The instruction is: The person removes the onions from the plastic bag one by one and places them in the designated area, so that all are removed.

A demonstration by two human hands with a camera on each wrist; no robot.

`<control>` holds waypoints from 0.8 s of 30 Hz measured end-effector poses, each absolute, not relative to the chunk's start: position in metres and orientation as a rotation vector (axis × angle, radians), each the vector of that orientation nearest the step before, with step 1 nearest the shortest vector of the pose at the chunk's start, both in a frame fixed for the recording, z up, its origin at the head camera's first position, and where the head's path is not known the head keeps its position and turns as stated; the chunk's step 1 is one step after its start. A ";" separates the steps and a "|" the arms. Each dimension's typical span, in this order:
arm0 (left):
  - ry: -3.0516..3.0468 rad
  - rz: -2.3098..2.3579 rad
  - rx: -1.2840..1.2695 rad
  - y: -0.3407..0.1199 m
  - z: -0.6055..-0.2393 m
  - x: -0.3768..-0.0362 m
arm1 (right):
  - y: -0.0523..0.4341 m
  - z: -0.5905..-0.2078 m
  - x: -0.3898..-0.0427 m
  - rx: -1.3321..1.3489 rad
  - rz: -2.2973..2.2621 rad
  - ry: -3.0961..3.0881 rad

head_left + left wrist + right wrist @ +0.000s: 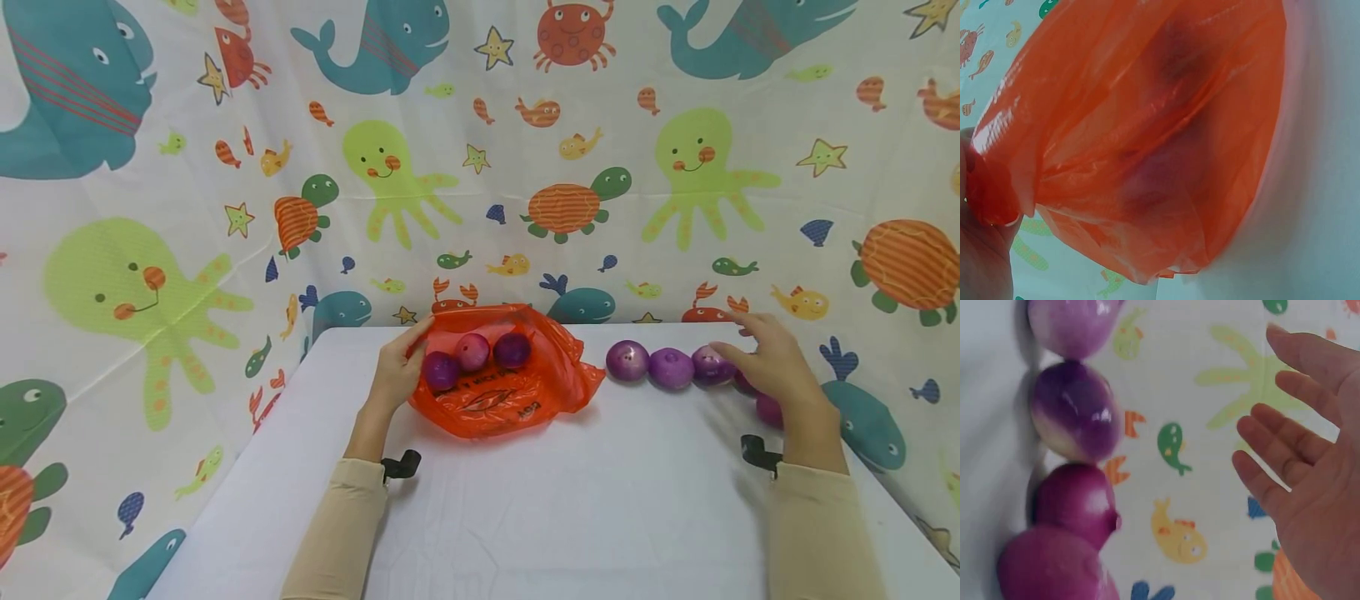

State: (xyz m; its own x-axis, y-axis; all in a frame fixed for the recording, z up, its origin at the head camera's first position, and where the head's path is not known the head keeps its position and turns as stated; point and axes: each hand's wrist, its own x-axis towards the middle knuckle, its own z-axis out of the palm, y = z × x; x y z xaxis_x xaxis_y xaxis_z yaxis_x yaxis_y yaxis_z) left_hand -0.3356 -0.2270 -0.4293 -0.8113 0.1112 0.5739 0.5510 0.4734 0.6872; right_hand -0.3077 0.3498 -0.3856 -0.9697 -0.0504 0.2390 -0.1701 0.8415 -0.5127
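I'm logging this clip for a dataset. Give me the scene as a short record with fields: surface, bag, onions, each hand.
surface: white table, sea-animal printed curtain behind
bag: orange plastic bag lying open on the table
onions in bag: three purple onions
onions outside: a row on the table right of the bag, at least five, some partly hidden by the right hand
left hand: grips the bag's left edge
right hand: open, fingers spread over the row's right end, holding nothing
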 end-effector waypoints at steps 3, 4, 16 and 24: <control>-2.276 -1.292 -0.543 -0.226 -0.430 -0.335 | 0.334 -0.385 -0.312 0.229 0.786 -2.767; -2.277 -1.293 -0.542 -0.226 -0.429 -0.335 | 0.330 -0.385 -0.313 0.248 0.786 -2.749; -2.278 -1.288 -0.528 -0.226 -0.428 -0.334 | 0.272 -0.396 -0.328 0.481 0.764 -2.499; -2.287 -1.295 -0.531 -0.227 -0.428 -0.333 | 0.243 -0.394 -0.325 0.498 0.763 -2.486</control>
State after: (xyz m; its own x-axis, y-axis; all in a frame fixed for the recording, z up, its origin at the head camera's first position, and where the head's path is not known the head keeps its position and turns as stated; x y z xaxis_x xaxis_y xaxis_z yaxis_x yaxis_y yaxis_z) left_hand -0.3335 -0.2266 -0.4278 -0.8217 0.1059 0.5600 0.5347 0.4834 0.6931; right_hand -0.3253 0.2427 -0.3942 -0.8141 -0.1958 0.5468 -0.4689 0.7771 -0.4199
